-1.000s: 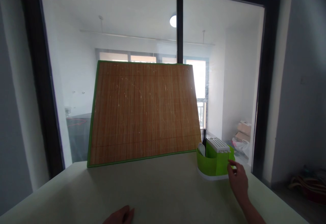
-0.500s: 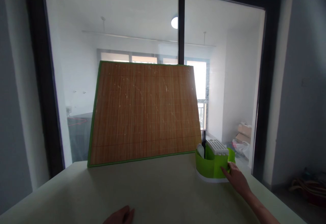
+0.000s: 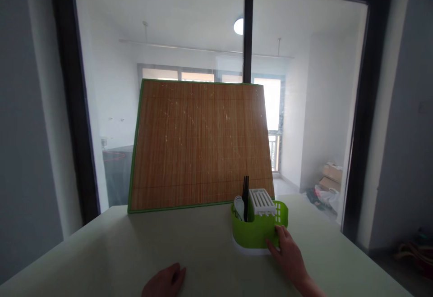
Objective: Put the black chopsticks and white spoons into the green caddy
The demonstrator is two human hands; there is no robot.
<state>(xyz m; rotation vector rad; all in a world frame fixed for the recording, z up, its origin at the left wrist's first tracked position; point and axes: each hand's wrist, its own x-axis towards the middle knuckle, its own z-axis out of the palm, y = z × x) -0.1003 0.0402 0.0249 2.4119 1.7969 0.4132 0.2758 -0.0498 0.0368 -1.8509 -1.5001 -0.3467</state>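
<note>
A green utensil holder (image 3: 253,235) with a white base stands upright on the table, right of the middle. White spoons (image 3: 239,207) and black chopsticks (image 3: 245,198) stick up from its left compartment. A white slotted rack (image 3: 262,201) sits across its top, and a perforated green basket part is at its right side. At the holder's front right, my right hand (image 3: 287,252) grips its wall, thumb on the front face and fingers along the edge. My left hand (image 3: 165,281) rests near the table's front edge, fingers curled in, with nothing visible in it.
The pale table (image 3: 203,238) spreads beneath both hands. Behind the holder, a brown bamboo mat (image 3: 203,148) with green edging stands leaning. Beyond are dark-framed glass doors (image 3: 248,26), with cardboard boxes (image 3: 331,175) and a plastic bag on the floor at the right.
The utensil holder has moved left and nearer to me, with my right hand on it. It now stands in front of the mat's lower right corner. My left hand has barely moved.
</note>
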